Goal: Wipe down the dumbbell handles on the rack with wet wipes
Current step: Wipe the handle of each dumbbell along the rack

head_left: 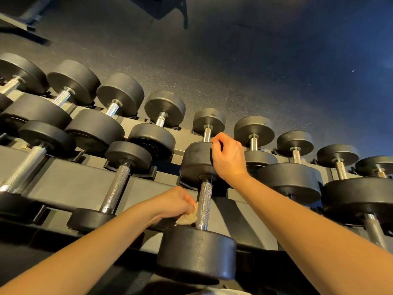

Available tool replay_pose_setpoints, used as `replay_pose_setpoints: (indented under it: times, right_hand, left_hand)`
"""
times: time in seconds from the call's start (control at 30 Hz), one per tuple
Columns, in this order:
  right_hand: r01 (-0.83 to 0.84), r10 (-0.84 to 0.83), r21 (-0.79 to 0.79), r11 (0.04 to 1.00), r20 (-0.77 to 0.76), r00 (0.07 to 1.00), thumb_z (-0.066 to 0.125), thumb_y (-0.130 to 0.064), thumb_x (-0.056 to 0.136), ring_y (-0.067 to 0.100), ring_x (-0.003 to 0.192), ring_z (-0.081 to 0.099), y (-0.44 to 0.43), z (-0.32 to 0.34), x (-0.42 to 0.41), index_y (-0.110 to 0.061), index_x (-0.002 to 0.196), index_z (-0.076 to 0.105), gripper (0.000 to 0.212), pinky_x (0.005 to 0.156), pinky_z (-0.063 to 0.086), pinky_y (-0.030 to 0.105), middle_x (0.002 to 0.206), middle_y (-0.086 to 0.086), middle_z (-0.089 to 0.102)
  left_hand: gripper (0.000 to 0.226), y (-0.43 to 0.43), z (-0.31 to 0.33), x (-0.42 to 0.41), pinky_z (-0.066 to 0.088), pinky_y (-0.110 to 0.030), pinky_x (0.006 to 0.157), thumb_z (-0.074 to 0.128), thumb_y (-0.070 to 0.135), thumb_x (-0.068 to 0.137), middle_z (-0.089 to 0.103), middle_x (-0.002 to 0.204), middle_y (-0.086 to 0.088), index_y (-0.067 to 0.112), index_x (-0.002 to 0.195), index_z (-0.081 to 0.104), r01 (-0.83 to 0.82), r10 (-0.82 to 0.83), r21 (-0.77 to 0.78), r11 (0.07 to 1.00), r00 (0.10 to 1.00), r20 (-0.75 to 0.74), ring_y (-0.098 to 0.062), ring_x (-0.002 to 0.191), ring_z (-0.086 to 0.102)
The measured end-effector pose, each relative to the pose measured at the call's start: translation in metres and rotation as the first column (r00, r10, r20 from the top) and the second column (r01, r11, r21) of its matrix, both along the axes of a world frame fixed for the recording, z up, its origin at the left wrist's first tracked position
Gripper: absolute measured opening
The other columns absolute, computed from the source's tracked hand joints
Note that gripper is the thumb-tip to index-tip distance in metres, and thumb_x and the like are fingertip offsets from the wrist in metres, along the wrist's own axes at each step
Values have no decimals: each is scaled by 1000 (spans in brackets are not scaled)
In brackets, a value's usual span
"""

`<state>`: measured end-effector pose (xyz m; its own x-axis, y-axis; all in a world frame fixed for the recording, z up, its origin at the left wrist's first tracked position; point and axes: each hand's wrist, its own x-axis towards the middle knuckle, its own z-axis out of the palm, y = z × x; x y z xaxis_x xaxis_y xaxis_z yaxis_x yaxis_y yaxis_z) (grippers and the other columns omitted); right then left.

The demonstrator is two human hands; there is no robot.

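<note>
Head view, lower centre: left hand (175, 201) clutches a wipe (188, 217) against a handle (204, 205) on the rack (63, 184); right hand (228, 159) grips that dumbbell's upper head (195, 160). Raised marks on a neighbouring head (152, 145) are unreadable.

Bare forearms reaching forward, left hand (176, 202) low, fingers curled, right hand (228, 158) higher (also gripping)

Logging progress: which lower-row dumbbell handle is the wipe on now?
The middle handle, straight ahead: the left hand holds the wipe against its left side, the right hand grips its far head.
</note>
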<state>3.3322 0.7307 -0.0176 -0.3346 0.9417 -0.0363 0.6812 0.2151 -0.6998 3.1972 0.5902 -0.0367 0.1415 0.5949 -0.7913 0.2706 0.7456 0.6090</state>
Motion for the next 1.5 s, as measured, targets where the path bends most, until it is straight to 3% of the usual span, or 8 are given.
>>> replay_pose_setpoints:
  times: [0.2,0.33,0.47,0.63,0.83,1.13,1.27,1.5]
  right_hand:
    - [-7,7,4,1000,5,1000,44,-26,102,16,69,59,1,1,0,-19,90,61,22,67,54,49,75,-2,62]
    - [-6,6,14,1000,-2,1000,45,-26,102,15,68,58,0,2,0,-19,88,60,22,66,54,48,74,-3,61]
    - [-7,7,-4,1000,-19,1000,45,-27,103,14,71,60,0,0,1,-19,91,62,21,69,57,47,77,-3,63]
    - [-14,13,-7,1000,-39,999,47,-27,103,14,69,59,0,0,2,-18,95,62,19,66,57,43,78,-1,63]
    - [-6,6,-12,1000,-33,999,48,-25,99,19,66,58,1,0,2,-17,86,60,20,61,52,46,72,4,61]
    - [63,-64,-10,998,-171,983,56,-13,96,8,84,56,-45,35,59,-19,94,63,10,71,45,20,92,-5,59]
    - [47,-92,-495,868,-67,993,60,-17,90,11,75,63,-94,9,67,-25,86,63,9,70,56,33,80,-5,65]
    - [68,-105,-468,881,-54,993,65,-30,94,12,69,63,-105,-15,51,-29,74,65,20,62,50,35,68,-8,64]
  left_hand:
    - [6,10,20,16,49,-18,66,80,21,87,71,77,8,25,84,76,-245,336,443,862,932,-137,-2,72,65]
    - [12,20,14,24,49,-18,76,68,29,97,68,95,12,25,107,74,226,163,745,627,898,-409,-2,85,62]
    - [20,8,5,21,39,-11,76,61,29,101,61,104,7,22,115,74,562,-25,703,436,788,-615,0,88,54]
    - [16,11,23,11,48,-13,84,67,29,97,67,101,17,25,106,80,445,-234,667,597,892,-386,1,96,62]
    - [38,33,16,33,59,-34,74,42,35,104,71,101,-2,14,110,73,647,-55,650,399,724,-687,-16,86,67]
    - [16,16,26,36,57,-37,73,72,35,92,73,79,10,25,82,78,350,-100,522,778,889,-446,-4,74,67]
    - [15,20,26,29,58,-36,79,65,22,97,76,82,5,20,92,80,346,-185,440,829,911,-369,-7,77,70]
    - [29,11,34,22,50,-21,67,72,13,92,72,79,-5,25,116,62,-65,225,444,894,921,-317,-4,65,66]
